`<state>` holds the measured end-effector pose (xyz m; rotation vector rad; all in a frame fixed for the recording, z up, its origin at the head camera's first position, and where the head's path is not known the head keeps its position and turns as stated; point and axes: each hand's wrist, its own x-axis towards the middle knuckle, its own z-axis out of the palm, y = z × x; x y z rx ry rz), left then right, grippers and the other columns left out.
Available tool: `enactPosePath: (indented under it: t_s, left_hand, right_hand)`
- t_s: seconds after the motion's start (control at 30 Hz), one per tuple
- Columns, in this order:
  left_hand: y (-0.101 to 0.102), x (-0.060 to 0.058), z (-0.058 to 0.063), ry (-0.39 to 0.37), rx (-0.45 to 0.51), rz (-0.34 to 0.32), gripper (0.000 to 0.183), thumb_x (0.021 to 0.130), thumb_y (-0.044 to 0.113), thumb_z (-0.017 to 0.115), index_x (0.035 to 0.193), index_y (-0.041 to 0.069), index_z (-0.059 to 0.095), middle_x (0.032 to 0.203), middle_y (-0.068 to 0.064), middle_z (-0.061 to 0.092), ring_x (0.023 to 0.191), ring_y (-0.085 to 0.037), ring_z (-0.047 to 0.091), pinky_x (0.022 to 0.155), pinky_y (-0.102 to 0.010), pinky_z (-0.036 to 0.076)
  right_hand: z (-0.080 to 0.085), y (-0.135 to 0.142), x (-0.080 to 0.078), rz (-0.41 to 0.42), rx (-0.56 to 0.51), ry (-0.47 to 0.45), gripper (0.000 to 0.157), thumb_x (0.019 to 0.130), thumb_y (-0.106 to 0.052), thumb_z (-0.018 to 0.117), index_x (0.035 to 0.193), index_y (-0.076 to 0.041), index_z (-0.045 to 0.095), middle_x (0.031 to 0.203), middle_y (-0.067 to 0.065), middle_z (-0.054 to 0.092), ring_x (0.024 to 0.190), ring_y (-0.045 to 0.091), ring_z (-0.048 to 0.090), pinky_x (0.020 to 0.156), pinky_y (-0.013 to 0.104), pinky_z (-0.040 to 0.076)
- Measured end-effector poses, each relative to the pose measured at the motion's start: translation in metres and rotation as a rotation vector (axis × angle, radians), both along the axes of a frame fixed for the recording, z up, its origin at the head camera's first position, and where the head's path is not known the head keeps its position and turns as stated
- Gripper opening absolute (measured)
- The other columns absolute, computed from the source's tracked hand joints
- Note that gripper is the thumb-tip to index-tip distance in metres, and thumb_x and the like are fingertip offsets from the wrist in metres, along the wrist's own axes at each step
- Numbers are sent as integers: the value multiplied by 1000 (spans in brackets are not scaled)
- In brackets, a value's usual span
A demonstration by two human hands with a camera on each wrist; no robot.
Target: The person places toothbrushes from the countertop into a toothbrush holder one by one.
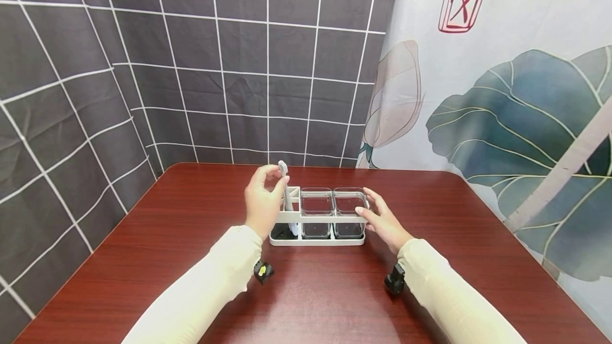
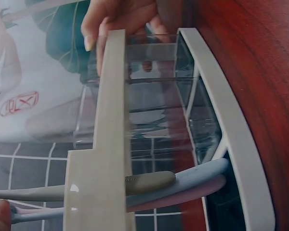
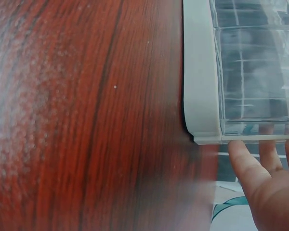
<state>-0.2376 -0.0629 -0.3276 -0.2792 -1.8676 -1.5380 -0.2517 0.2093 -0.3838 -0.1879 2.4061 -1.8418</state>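
Observation:
A white toothbrush holder (image 1: 287,242) with two clear square cups (image 1: 317,231) stands on the table. My left hand (image 1: 262,200) pinches a toothbrush (image 1: 288,195) near its head, over the holder's left slots. In the left wrist view an olive-grey toothbrush (image 2: 151,182) passes through the upper rack, its handle end above the base. A blue toothbrush (image 2: 197,175) and a pink toothbrush (image 2: 202,190) reach down to the base beside it. My right hand (image 1: 384,222) holds the holder's right end, thumb at the front by the right cup (image 1: 351,231), fingers along the side.
The red-brown wooden table (image 1: 315,291) extends all around the holder. Behind it hangs a dark grey cloth with a white grid (image 1: 244,46), and at the right a white cloth with printed leaves (image 1: 521,115). Small black cameras (image 1: 394,279) sit on both wrists.

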Motion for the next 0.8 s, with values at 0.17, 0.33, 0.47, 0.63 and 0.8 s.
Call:
enactPosePath:
  t_s: [0.17, 0.33, 0.47, 0.63, 0.8]
  left_hand:
    - [3, -1, -5, 2, 5, -23, 20, 84, -2, 70, 103, -2, 62, 91, -15, 65, 87, -27, 65, 77, -28, 56]
    - [4, 0, -12, -22, -6, -33, 22, 84, -3, 69, 104, -2, 61, 92, -16, 64, 89, -26, 63, 81, -42, 57]
    - [4, 0, -17, -34, -22, -31, 22, 84, -2, 70, 104, -1, 60, 92, -15, 63, 88, -27, 61, 80, -45, 57]
    - [4, 2, -21, -26, -28, -24, 20, 84, -3, 70, 101, -1, 60, 90, -15, 63, 87, -27, 61, 78, -44, 57]
    - [3, 3, -23, -38, -10, -26, 19, 84, -4, 69, 101, -2, 59, 90, -15, 62, 87, -28, 61, 78, -41, 57]
  right_hand:
    - [0, 0, 0, 3, -1, 3, 73, 98, -25, 56, 154, -16, 10, 157, 19, 16, 140, 40, 28, 107, 61, 31]
    - [1, 0, 0, 3, 1, 1, 73, 98, -26, 56, 154, -16, 10, 157, 19, 15, 140, 40, 27, 107, 61, 31]
    - [0, 0, -1, 1, -2, 2, 73, 98, -25, 56, 154, -16, 11, 158, 19, 15, 140, 39, 27, 107, 62, 31]
    - [-1, 0, -1, 4, -11, 4, 72, 98, -24, 56, 154, -16, 11, 157, 19, 16, 140, 40, 27, 107, 62, 31]
    - [-1, 1, -1, 1, -7, 3, 73, 98, -25, 56, 154, -16, 11, 157, 19, 16, 140, 40, 27, 107, 62, 31]
